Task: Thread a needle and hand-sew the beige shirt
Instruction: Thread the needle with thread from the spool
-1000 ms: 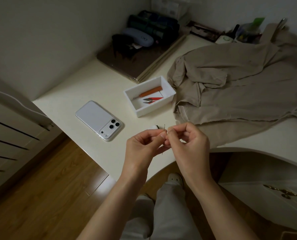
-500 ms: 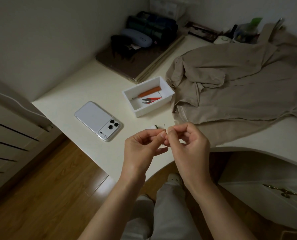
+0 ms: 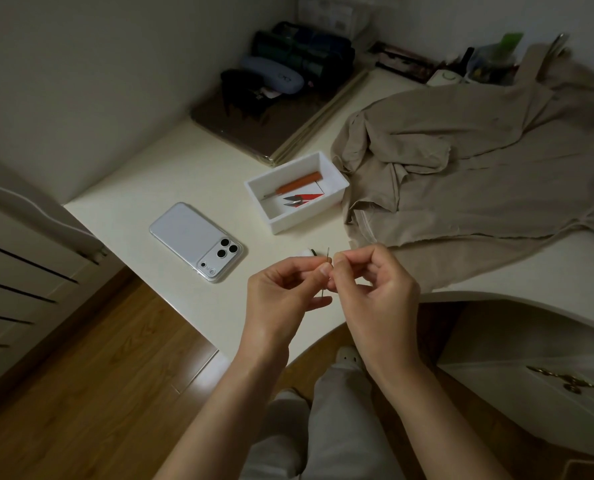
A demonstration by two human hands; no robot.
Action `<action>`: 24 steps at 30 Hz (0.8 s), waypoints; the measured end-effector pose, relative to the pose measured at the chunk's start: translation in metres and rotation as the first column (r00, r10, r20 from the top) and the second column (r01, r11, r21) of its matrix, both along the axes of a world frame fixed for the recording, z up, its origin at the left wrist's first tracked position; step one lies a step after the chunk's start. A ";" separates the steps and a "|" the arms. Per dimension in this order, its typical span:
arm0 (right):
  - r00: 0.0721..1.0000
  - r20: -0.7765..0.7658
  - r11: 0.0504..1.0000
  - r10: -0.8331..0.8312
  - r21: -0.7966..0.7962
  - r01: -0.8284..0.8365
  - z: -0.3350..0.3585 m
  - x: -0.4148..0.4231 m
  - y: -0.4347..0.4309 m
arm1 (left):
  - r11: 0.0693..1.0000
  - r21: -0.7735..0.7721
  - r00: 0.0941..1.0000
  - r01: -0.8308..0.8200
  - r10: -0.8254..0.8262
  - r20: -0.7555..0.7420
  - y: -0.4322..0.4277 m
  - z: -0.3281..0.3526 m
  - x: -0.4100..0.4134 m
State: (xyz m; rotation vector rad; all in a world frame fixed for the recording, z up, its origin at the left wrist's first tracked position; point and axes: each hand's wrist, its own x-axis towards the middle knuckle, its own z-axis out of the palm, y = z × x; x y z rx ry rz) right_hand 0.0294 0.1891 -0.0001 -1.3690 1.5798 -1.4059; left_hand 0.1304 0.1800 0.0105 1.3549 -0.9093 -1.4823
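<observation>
My left hand [image 3: 281,296] pinches a thin needle [image 3: 327,263] upright between thumb and forefinger, over the table's front edge. Its eye end sticks up above the fingertips and its tip shows below them. My right hand [image 3: 375,289] is pressed up against the left, with thumb and forefinger pinched at the needle's eye, apparently on a thread too fine to see. A small white spool [image 3: 306,252] with dark thread lies just behind the hands. The beige shirt [image 3: 479,174] lies crumpled and spread over the table at the right.
A white box [image 3: 337,183] on the cream table [image 3: 170,174] holds an orange-handled tool [image 3: 299,183] and red snips [image 3: 302,199]. A white phone [image 3: 195,240] lies face down at the left. Dark pouches and clutter line the back wall. Wood floor lies below.
The hands stay together at the needle with only tiny finger shifts. The view has drifted slightly.
</observation>
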 end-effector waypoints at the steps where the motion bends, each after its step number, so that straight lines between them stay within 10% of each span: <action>1: 1.000 -0.003 1.000 0.001 -0.003 -0.001 0.000 0.000 0.000 | 1.000 -0.002 1.000 0.000 0.000 0.001 0.000 0.000 0.001; 24: 0.999 0.024 0.998 0.025 -0.056 -0.024 -0.001 0.001 0.004 | 1.000 -0.003 1.000 -0.018 0.018 -0.019 0.003 -0.001 0.000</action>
